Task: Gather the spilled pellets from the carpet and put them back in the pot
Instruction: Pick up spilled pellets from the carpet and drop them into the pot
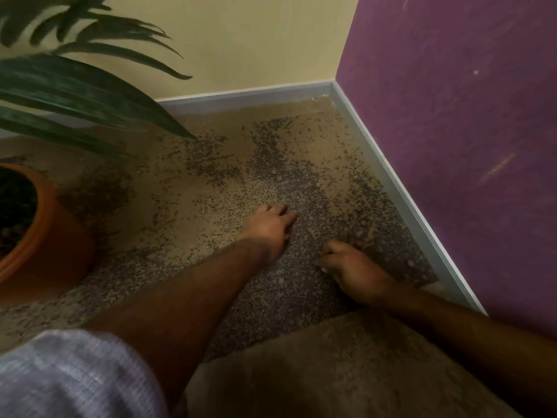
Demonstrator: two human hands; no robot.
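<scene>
Pellets (289,182) — pot (45,236) leftward, walled corner

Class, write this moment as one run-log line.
stage: gathering | left hand: flat on pellets | right hand: curled, raking pellets | pot: left, upright | carpet: still widely littered

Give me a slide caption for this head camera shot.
Both hands, left hand and right hand, rake spilled pellets on the carpet beside the terracotta pot.

Corner of a home room — beige carpet (187,212), yellow wall (241,40) meeting purple wall (452,116), grey skirting board (241,98), potted plant (75,95).
</scene>
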